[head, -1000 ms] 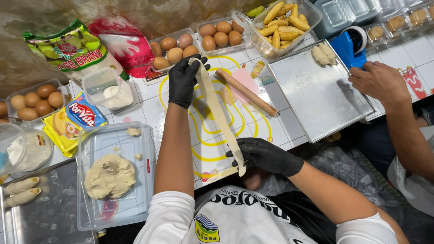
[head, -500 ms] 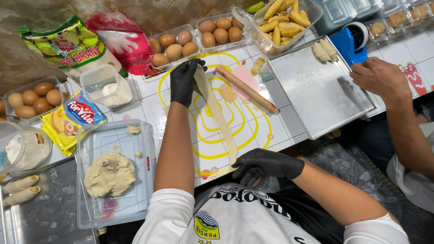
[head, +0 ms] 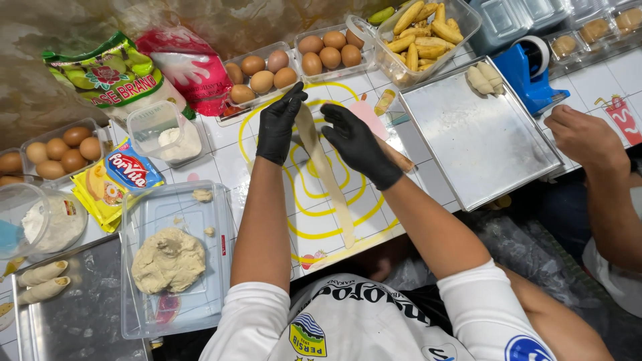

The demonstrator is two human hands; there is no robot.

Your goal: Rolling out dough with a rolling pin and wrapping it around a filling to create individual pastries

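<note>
2 gloved hands, left hand [head: 279, 127] and right hand [head: 358, 144], pinch a dough strip [head: 326, 175] over the tiled table [head: 227, 150].

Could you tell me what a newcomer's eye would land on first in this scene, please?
Most striking are the two black-gloved hands at the centre, left hand and right hand, both at the upper end of a long strip of dough lying on the tiled table. Behind them sit trays of brown eggs, and at lower left a clear tub holds a lump of dough.
</note>
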